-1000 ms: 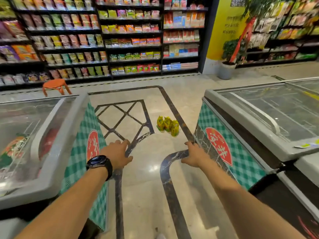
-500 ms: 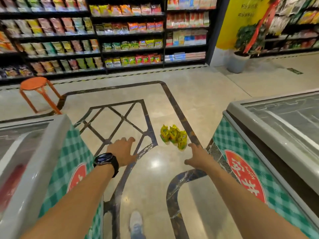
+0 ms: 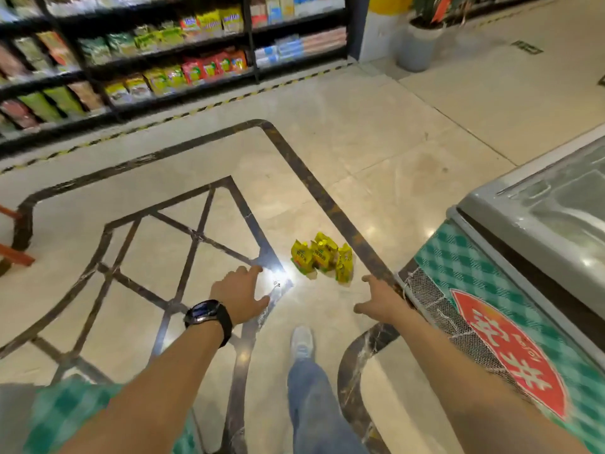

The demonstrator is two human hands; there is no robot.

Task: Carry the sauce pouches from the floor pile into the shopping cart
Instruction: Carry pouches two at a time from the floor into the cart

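Because the yellow plastic sauce pouches [image 3: 322,260] cluster on the beige stone floor [image 3: 360,158] just ahead, the empty left hand [image 3: 239,294] and right hand [image 3: 379,299], fingers loosely spread, should scoop them from both sides.

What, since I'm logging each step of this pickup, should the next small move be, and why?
Probably a step forward, then bend down toward the yellow sauce pouches. Both the left hand and the right hand are open and empty, held out short of the pile, which sits on the floor ahead of the leading shoe.
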